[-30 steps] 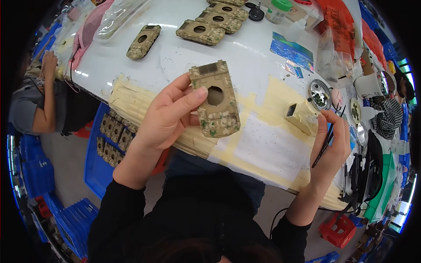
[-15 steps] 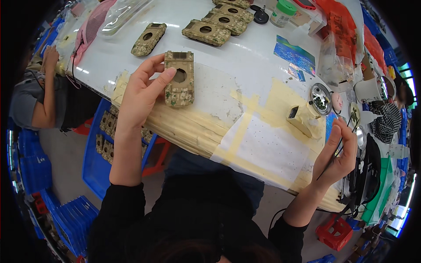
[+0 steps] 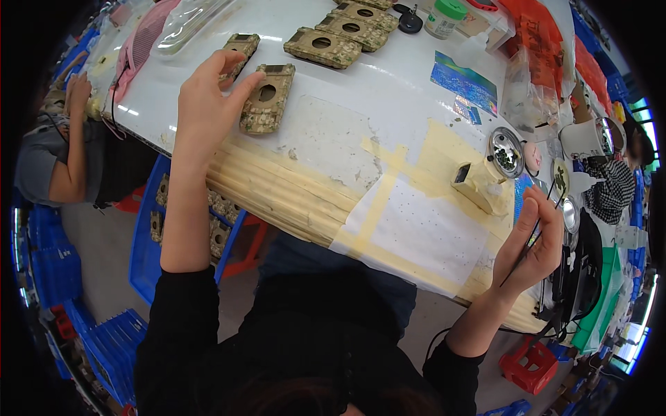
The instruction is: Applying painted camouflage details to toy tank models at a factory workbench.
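My left hand point(image 3: 201, 104) is open, thumb and fingers spread apart. Beside its thumb a camouflage toy tank hull point(image 3: 267, 104) with a round hole in its top lies on the white table. A second hull point(image 3: 244, 46) lies just past my fingertips, partly covered by them. At the right edge of the table my right hand point(image 3: 531, 246) is closed around slim black tweezers point(image 3: 517, 265), whose prongs point up and away. Near that hand stand a small cream-coloured block point(image 3: 479, 191) and a round metal dish point(image 3: 506, 151) with dark green bits in it.
Several more hulls point(image 3: 322, 47) stand in a row at the back. White paper point(image 3: 416, 229) is taped to the near edge. A green-lidded jar point(image 3: 444, 17) and red plastic bag point(image 3: 534, 48) are behind. A blue bin point(image 3: 142, 260) with hulls sits below left; a co-worker's hand point(image 3: 78, 90) is far left.
My left hand has set the hull down on the table, let go of it, and moved slightly left and away from me. My right hand stays in place with the tweezers.
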A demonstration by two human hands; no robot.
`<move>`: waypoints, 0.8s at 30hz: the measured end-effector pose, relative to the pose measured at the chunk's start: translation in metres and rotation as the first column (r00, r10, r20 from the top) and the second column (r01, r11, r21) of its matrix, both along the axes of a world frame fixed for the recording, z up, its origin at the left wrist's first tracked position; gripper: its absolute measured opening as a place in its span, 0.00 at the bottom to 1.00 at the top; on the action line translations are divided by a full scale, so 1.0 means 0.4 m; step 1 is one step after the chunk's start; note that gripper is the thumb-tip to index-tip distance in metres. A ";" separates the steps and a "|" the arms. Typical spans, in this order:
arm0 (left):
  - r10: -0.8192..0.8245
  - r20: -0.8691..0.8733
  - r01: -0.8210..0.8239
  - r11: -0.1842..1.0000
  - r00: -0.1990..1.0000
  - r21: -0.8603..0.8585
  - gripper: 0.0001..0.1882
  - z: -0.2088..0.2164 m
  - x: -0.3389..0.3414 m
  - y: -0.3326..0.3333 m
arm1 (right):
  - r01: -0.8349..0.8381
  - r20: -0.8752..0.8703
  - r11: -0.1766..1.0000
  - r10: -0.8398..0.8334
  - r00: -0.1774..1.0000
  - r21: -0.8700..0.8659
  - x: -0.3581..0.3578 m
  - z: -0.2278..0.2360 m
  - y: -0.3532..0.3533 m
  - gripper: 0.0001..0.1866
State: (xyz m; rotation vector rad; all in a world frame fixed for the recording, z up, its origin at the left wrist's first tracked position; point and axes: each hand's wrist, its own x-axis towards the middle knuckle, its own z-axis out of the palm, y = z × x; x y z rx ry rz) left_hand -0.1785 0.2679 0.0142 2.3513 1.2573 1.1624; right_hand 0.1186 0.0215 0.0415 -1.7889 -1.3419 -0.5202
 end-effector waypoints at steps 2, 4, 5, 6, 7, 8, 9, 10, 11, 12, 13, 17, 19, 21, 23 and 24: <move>0.021 -0.116 -0.017 0.999 0.993 0.036 0.25 0.006 -0.008 0.028 | -0.013 -0.010 1.000 0.013 1.000 0.011 -0.002 -0.001 0.001 0.06; 0.042 -0.219 -0.026 0.997 0.975 0.076 0.28 0.011 -0.008 0.034 | -0.018 -0.014 1.000 0.018 1.000 0.016 -0.001 0.000 0.000 0.06; 0.054 -0.267 -0.029 0.995 0.962 0.097 0.30 0.013 -0.007 0.032 | -0.017 -0.015 1.000 0.018 1.000 0.015 -0.001 0.000 -0.001 0.06; 0.062 -0.314 -0.026 0.993 0.947 0.116 0.31 0.017 0.000 0.028 | -0.012 -0.016 1.000 0.012 1.000 0.012 0.000 -0.002 -0.003 0.06; 0.063 -0.351 -0.034 0.996 0.934 0.087 0.31 0.024 0.007 0.019 | -0.009 -0.018 1.000 0.009 1.000 0.009 0.001 -0.002 -0.006 0.06; 0.063 -0.386 -0.043 0.997 0.920 0.059 0.32 0.035 0.014 0.001 | -0.007 -0.021 1.000 0.007 1.000 0.005 0.003 -0.002 -0.008 0.06; 0.062 -0.421 -0.053 0.998 0.905 0.032 0.32 0.046 0.026 -0.019 | -0.004 -0.023 1.000 0.004 1.000 0.004 0.005 -0.003 -0.010 0.06; 0.067 -0.449 -0.062 0.998 0.891 0.025 0.30 0.049 0.037 -0.038 | -0.008 -0.030 1.000 0.009 1.000 0.024 0.005 -0.005 -0.009 0.05; 0.072 -0.475 -0.071 0.997 0.877 0.018 0.29 0.050 0.049 -0.056 | -0.012 -0.037 0.999 0.014 0.999 0.044 0.006 -0.009 -0.007 0.04; 0.079 -0.503 -0.086 0.996 0.860 0.011 0.27 0.051 0.052 -0.068 | -0.021 -0.045 0.998 0.024 0.999 0.063 0.005 -0.011 -0.005 0.03; 0.076 -0.507 -0.062 0.997 0.859 0.043 0.26 0.044 0.052 -0.070 | -0.018 -0.045 0.998 0.021 0.999 0.062 0.004 -0.010 -0.005 0.03; 0.012 -0.529 0.029 0.997 0.849 0.068 0.23 0.046 0.041 -0.061 | -0.013 -0.097 0.997 0.020 0.995 0.078 -0.005 -0.013 -0.001 0.03; -0.021 -0.551 0.047 0.998 0.834 0.033 0.22 0.059 0.010 -0.045 | -0.033 -0.138 0.997 0.042 0.990 0.063 -0.001 -0.017 -0.011 0.04; -0.036 -0.583 0.051 0.999 0.812 0.010 0.21 0.071 -0.033 -0.032 | -0.058 -0.162 0.995 0.071 0.984 0.085 0.003 -0.023 -0.012 0.05; -0.146 -0.592 0.004 0.972 0.793 -0.234 0.20 0.139 -0.012 -0.067 | -0.066 -0.182 0.992 0.085 0.980 0.108 -0.004 -0.034 -0.015 0.07; -0.151 -0.526 0.034 0.974 0.837 -0.226 0.20 0.119 -0.039 -0.049 | -0.070 -0.169 0.992 0.087 0.982 0.103 -0.008 -0.037 -0.012 0.07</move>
